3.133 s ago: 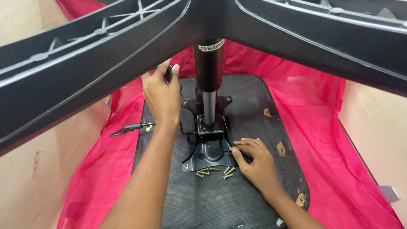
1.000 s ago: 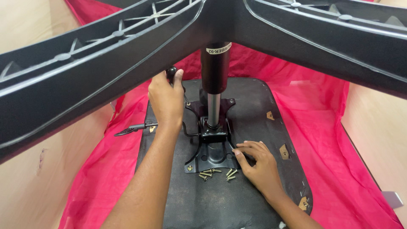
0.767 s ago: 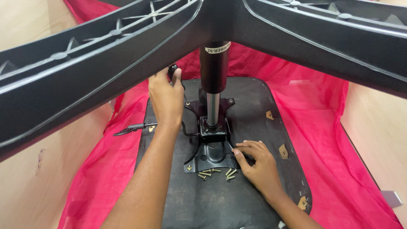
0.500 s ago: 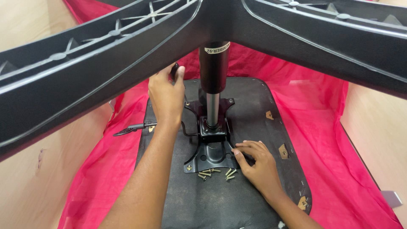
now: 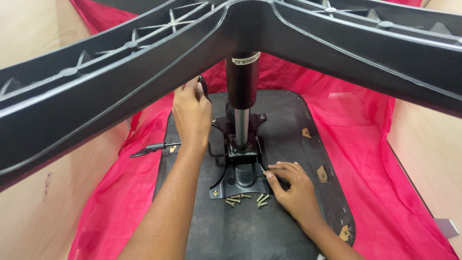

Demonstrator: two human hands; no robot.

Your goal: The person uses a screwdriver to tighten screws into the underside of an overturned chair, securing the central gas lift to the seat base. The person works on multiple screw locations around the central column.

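1. Basically, an office chair lies upside down: seat underside point(image 5: 284, 125) (black, fabric-covered) faces up on a red cloth point(image 5: 356, 125), long axis running near-to-far.
2. Gas-lift column point(image 5: 242, 96) stands upright from seat centre, axis pointing straight up toward the camera; black upper cylinder, chrome rod below.
3. Star base point(image 5: 120, 91), black plastic w/ ribbed underside, sits on top of column; its arms spread left & right across the top of view.
4. Mounting plate point(image 5: 239, 175), black metal, lies flat on seat at foot of column, long axis near-far, one corner w/ a screw hole toward near left.
5. L hand point(image 5: 192, 113): far-left of column, fingers curled and closed on a black lever point(image 5: 204, 89) that sticks up from the mechanism's far-left side, tip pointing up & away.
6. R hand point(image 5: 291, 185): palm down on seat, just right of plate's near edge; fingertips together, touching plate's near-right corner. Can't tell if they pinch anything.
7. Loose brass screws point(image 5: 245, 198) scattered on seat just near of plate, btwn the two forearms, pointing various ways.
8. Screwdriver point(image 5: 154, 148) w/ black handle lies across seat's left edge, axis left-right, handle to the left over the cloth, just beside L wrist.
9. Tan walls either side of the cloth.
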